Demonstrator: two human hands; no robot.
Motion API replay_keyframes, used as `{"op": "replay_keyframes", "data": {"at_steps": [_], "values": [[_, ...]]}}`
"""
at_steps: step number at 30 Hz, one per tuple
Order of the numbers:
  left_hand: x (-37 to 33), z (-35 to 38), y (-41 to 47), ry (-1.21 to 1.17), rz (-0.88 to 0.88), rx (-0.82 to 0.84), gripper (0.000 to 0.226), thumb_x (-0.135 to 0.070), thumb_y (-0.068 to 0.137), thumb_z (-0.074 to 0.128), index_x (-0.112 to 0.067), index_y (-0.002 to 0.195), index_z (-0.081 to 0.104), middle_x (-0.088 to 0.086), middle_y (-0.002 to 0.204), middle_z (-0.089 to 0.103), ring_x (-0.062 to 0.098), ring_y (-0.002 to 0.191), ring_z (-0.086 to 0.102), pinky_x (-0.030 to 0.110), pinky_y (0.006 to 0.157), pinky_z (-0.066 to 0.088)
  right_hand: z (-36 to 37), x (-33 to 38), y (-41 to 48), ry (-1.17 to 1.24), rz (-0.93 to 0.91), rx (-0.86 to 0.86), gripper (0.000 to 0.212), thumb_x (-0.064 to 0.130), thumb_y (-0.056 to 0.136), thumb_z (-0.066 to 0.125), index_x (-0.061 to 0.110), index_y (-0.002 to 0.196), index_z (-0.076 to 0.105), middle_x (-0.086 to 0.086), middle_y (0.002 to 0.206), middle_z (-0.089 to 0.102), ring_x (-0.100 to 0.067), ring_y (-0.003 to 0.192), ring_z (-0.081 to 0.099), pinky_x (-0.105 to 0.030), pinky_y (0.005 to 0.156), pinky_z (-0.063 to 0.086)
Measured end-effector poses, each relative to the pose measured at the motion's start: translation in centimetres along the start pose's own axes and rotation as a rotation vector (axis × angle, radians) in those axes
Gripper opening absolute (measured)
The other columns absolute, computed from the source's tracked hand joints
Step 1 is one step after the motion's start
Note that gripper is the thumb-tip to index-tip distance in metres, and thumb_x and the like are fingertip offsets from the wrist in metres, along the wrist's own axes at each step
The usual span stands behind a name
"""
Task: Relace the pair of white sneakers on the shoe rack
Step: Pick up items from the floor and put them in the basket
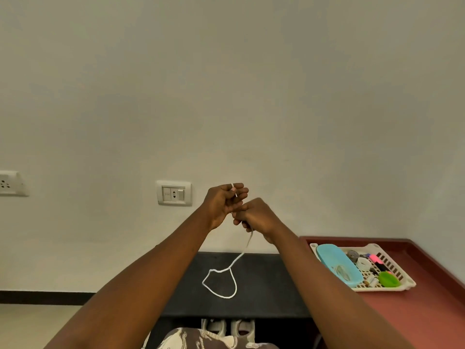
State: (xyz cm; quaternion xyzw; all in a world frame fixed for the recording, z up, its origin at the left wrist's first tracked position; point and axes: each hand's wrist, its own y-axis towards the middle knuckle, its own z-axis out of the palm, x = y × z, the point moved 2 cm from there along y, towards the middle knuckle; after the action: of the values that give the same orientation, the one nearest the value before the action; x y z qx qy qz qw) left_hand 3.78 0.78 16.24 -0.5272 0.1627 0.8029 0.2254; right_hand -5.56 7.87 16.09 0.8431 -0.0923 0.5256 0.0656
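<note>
Home: shoe rack (251,293), wall socket (174,193).

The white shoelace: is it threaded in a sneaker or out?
Out: left hand and right hand hold the shoelace up, its loop over the rack top, sneakers apart below.

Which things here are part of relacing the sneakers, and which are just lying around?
In the job: white lace, held by left hand and right hand; white sneakers; black shoe rack.
Lying about: basket of odds and ends; red table; wall sockets.

The lace (226,297) is white, the rack top (264,293) black, the table (432,311) reddish-brown, the basket (385,288) cream, its tub (337,263) turquoise.
</note>
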Motion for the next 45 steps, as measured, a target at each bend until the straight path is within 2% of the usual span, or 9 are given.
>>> {"op": "replay_keyframes", "data": {"at_steps": [3,8,11,15,21,31,34,38,45], "values": [[-0.1,-0.8,-0.6,0.294,0.02,0.005,0.026,0.002,0.097,0.036,0.002,0.107,0.061,0.012,0.093,0.067,0.019,0.08,0.066,0.023,0.067,0.055,-1.2,1.7,0.0,-0.129,-0.05,-0.078,0.011,0.001,0.078,0.061,0.0,0.084,0.07,-0.004,0.068,0.063,-0.01,0.056,0.052,-0.019,0.052,0.041],[0.0,-1.0,-1.5,0.489,-0.057,0.092,0.033,0.007,0.095,0.031,0.003,0.105,0.062,0.013,0.092,0.068,0.022,0.083,0.067,0.031,0.083,0.054,-2.8,3.7,0.8,-0.193,-0.187,-0.142,0.016,-0.002,0.077,0.061,0.004,0.086,0.073,0.0,0.078,0.067,-0.005,0.071,0.058,-0.014,0.063,0.042],[-0.4,-0.7,-2.2,0.378,-0.093,0.157,0.035,0.008,0.094,0.028,0.003,0.1,0.062,0.009,0.08,0.064,0.019,0.074,0.062,0.03,0.081,0.054,-3.3,4.0,1.3,-0.153,-0.257,-0.159,0.016,-0.002,0.08,0.063,0.007,0.089,0.073,0.0,0.086,0.068,-0.009,0.085,0.061,-0.018,0.077,0.045],[-0.7,-0.6,-2.5,0.151,-0.128,0.178,0.034,0.004,0.093,0.027,0.003,0.093,0.061,0.007,0.064,0.049,0.013,0.057,0.047,0.026,0.066,0.052,-3.0,3.5,1.7,0.04,-0.272,-0.198,0.016,-0.002,0.08,0.064,0.01,0.086,0.073,0.002,0.08,0.069,-0.006,0.076,0.061,-0.015,0.068,0.045],[-1.2,-0.3,-2.7,-0.041,-0.145,0.237,0.033,-0.005,0.098,0.021,-0.007,0.085,0.052,0.002,0.062,0.04,0.01,0.054,0.035,0.021,0.052,0.037,-1.5,1.3,1.6,0.441,-0.146,-0.166,0.012,0.002,0.088,0.06,0.008,0.09,0.07,-0.007,0.081,0.069,-0.018,0.078,0.067,-0.036,0.079,0.055],[-1.1,-0.3,-1.6,-0.33,-0.153,0.1,0.034,-0.019,0.103,0.026,-0.008,0.087,0.054,0.0,0.062,0.049,0.008,0.049,0.045,0.017,0.044,0.04,1.2,-0.9,0.4,0.165,0.007,-0.088,0.021,0.009,0.091,0.057,0.001,0.107,0.067,-0.008,0.085,0.066,-0.013,0.067,0.059,-0.021,0.062,0.05],[-1.1,-0.8,-1.1,-0.341,-0.091,-0.033,0.032,-0.011,0.103,0.027,-0.005,0.092,0.057,0.005,0.073,0.059,0.01,0.057,0.056,0.02,0.055,0.05,1.6,-0.5,-0.2,-0.077,-0.022,-0.025,0.022,0.006,0.09,0.054,0.003,0.106,0.069,-0.005,0.087,0.065,-0.009,0.064,0.056,-0.018,0.061,0.045],[-0.3,-1.0,-1.2,-0.111,-0.05,-0.121,0.031,-0.008,0.102,0.028,-0.004,0.099,0.058,0.013,0.094,0.065,0.02,0.084,0.064,0.043,0.088,0.049,0.9,0.9,-0.7,-0.295,-0.105,-0.061,0.019,0.005,0.088,0.056,0.0,0.097,0.071,-0.008,0.09,0.067,-0.014,0.072,0.057,-0.021,0.066,0.045],[0.4,-0.4,-2.8,0.359,-0.11,0.04,0.032,-0.009,0.099,0.031,-0.006,0.094,0.063,0.009,0.092,0.07,0.022,0.091,0.068,0.039,0.087,0.05,-2.0,3.8,-0.4,-0.219,-0.197,-0.154,0.016,-0.001,0.079,0.063,0.004,0.091,0.073,-0.001,0.079,0.065,-0.008,0.068,0.059,-0.014,0.06,0.044]]}}
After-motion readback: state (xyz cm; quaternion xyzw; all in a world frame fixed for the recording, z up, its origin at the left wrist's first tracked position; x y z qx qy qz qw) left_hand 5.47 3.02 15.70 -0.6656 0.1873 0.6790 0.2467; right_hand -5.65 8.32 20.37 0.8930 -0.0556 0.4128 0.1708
